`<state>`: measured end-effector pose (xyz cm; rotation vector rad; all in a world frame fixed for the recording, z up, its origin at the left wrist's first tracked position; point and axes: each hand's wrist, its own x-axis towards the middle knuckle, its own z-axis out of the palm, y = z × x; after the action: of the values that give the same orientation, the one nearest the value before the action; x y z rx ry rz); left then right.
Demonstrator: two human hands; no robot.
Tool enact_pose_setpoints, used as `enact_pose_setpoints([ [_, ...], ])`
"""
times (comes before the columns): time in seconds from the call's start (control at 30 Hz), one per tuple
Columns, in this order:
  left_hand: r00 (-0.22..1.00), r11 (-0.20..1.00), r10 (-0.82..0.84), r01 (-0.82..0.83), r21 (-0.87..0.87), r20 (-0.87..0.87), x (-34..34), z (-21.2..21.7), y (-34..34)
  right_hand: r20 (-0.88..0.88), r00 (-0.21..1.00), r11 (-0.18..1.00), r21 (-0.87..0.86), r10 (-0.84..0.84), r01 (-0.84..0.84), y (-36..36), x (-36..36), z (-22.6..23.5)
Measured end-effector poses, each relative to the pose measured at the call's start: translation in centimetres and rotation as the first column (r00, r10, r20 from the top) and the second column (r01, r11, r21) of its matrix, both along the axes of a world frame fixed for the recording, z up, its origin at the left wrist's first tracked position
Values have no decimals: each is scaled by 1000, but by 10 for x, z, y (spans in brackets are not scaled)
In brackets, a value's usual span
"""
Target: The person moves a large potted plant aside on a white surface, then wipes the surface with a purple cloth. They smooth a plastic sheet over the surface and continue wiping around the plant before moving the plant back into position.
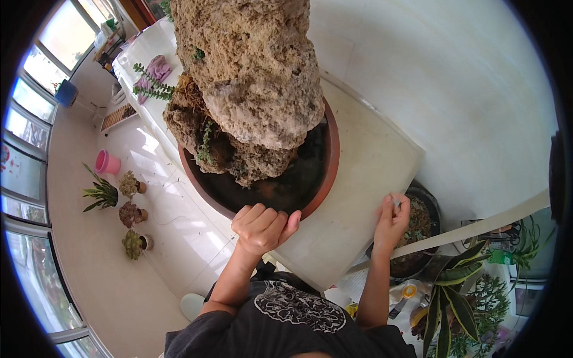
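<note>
A tall, rough tan rock (256, 77) with small green plants growing on it stands in a round reddish-brown basin (330, 161) of dark water. My left hand (261, 229) is closed in a fist at the basin's near rim, its thumb pointing right. Its curled fingers hide whatever may be inside, and I cannot tell if it grips the rim. Off to the right, my right hand (393, 224) is raised with its fingers bent in a pinch, beside a dark pot (431, 206) of soil and small plants. Anything between those fingertips is too small to make out.
The basin stands on a pale tabletop (358, 179) against a white wall. Long-leaved potted plants (456, 298) crowd the lower right. On the tiled floor at left are a pink bucket (108, 162) and several small potted plants. A purple cloth (156, 71) lies at the back left.
</note>
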<state>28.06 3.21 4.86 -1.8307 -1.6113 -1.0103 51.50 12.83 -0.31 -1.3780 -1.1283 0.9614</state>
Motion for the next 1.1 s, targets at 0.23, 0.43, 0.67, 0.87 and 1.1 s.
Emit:
enact_pose_setpoints([
  [0.23, 1000, 1000, 3, -3, 3, 7, 1, -1, 0, 109, 994, 990, 140, -19, 4, 7, -4, -2],
  [0.43, 1000, 1000, -1, 1, 5, 13, 2, 1, 0, 258, 961, 966, 256, -96, 28, 17, -3, -12],
  [0.67, 1000, 1000, -8, 8, 11, 12, 2, 3, 0, 382, 910, 942, 336, -164, 28, 21, -9, -3],
  [0.87, 1000, 1000, -12, 12, 11, 15, 6, 2, 0, 403, 895, 934, 356, -192, 40, 27, -14, 3],
  [1.1, 1000, 1000, -15, 15, 20, 10, 4, 8, 0, 376, 913, 948, 316, -160, 36, 39, -16, 10],
])
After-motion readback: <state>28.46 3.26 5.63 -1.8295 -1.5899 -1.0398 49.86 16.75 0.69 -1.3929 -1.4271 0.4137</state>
